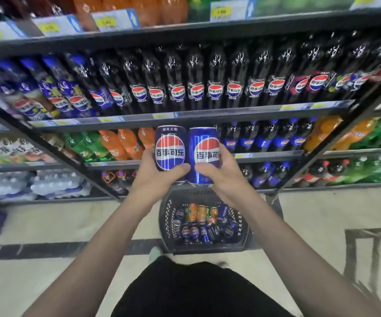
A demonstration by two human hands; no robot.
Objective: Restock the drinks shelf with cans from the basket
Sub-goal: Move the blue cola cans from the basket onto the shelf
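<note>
My left hand (159, 173) grips a dark navy cola can (169, 143), held upright. Beside it, touching, my right hand (221, 173) grips a brighter blue cola can (204, 143), also upright. Both cans hang in front of the drinks shelf (185, 118), at the level of its third row. Below my hands, a black plastic basket (165, 223) stands on the floor. It holds several blue cola cans (194, 233) and a few orange cans (199, 213).
The shelves carry rows of dark cola bottles (196, 83), orange bottles (125, 145) and green bottles (86, 145). Packs of water (54, 185) lie low at the left. A pale tiled floor (59, 225) with a dark stripe runs under me.
</note>
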